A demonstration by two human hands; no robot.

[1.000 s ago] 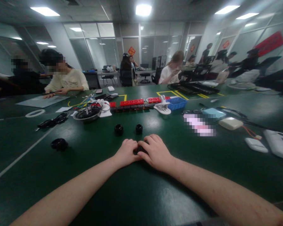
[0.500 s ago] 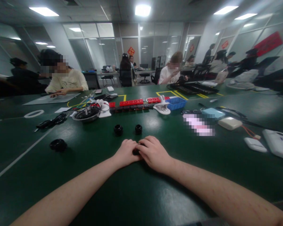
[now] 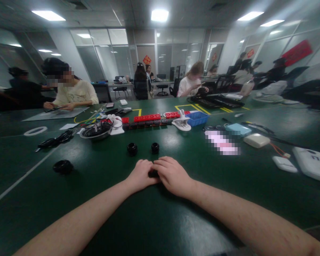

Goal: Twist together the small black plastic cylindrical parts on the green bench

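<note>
Low over the green table, my left hand (image 3: pixel 142 174) is closed around a small black part (image 3: pixel 154 173). From the other side, my right hand (image 3: pixel 173 175) curls its fingers over the same part. Most of it is covered, so its kind cannot be made out. Just beyond my hands stand two black ring-shaped pieces, a wider one (image 3: pixel 132 149) and a narrower one (image 3: pixel 155 148). A larger black ring-shaped piece (image 3: pixel 63 166) lies off to the left.
Farther back are a metal bowl (image 3: pixel 95 132) with cables, a row of red blocks (image 3: pixel 147 117), a white clip (image 3: pixel 181 122) and a blue bin (image 3: pixel 197 118). A beige box (image 3: pixel 256 140) and a white device (image 3: pixel 312 164) lie right. Co-workers sit across the table.
My right fingers have shifted slightly over the black part, while both hands keep hold. The view has moved a little. The co-worker at left has moved their hands.
</note>
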